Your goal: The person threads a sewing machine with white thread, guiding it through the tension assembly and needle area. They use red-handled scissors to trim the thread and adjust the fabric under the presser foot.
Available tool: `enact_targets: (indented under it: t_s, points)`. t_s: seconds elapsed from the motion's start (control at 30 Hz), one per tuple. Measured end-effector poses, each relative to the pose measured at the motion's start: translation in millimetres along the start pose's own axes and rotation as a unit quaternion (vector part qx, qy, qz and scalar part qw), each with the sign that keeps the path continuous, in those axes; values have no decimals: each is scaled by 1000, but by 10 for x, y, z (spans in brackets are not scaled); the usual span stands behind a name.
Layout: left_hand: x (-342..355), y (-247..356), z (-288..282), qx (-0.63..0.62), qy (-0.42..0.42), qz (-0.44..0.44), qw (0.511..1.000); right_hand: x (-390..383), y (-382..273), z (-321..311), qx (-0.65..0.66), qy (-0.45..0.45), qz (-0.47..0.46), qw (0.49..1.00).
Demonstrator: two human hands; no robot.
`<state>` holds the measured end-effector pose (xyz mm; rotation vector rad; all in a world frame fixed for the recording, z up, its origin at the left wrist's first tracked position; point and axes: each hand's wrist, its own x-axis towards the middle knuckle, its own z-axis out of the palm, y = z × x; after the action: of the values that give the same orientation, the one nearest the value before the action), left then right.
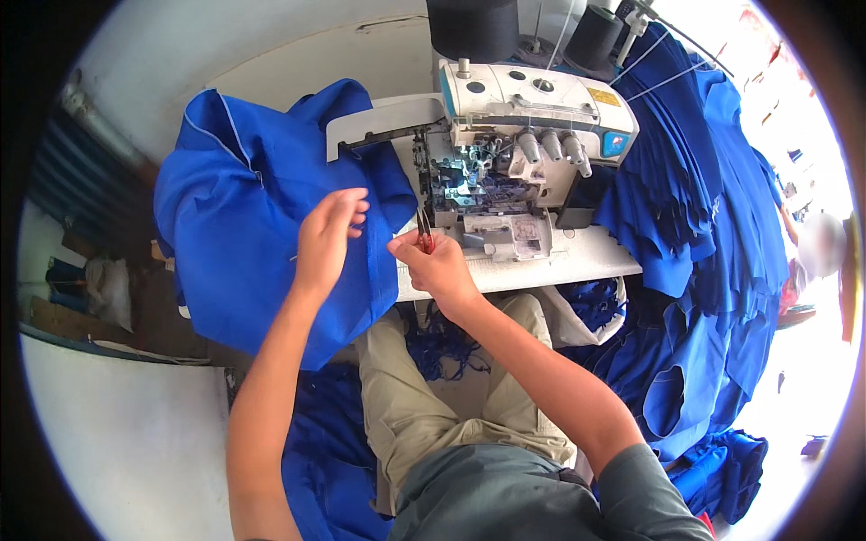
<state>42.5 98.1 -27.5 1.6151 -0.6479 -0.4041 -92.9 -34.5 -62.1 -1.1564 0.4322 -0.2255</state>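
Observation:
In my right hand [439,268] I hold a slim two-pronged metal tool [422,222] with some reddish colour near its grip; whether it is tweezers or small snips I cannot make out. Its prongs point up, a little apart, just left of the sewing machine's needle area. Over a large piece of blue fabric [234,234] hovers or rests my left hand [327,239], its fingers loosely bent toward the right with nothing visible in them. The fabric drapes over the table's left side. The white overlock sewing machine [541,104] has its front covers open, baring the metal parts.
Stacked blue cloth pieces [686,180] hang at the right. Big dark thread cones [474,27] stand behind the machine. Below the white table edge [586,257] is a white bag [591,316] of blue scraps. More blue fabric [329,451] lies beside my left leg.

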Motion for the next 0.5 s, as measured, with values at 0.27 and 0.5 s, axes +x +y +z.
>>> enact_targets:
  t_s: [0.27,0.5]
  points:
    - [916,-107,286,-129,-178,-217,951,195,16,114,-88,-20,-78,993]
    - [1258,-248,411,-306,-61,-286,906,466,78,93,-74,12,-55,996]
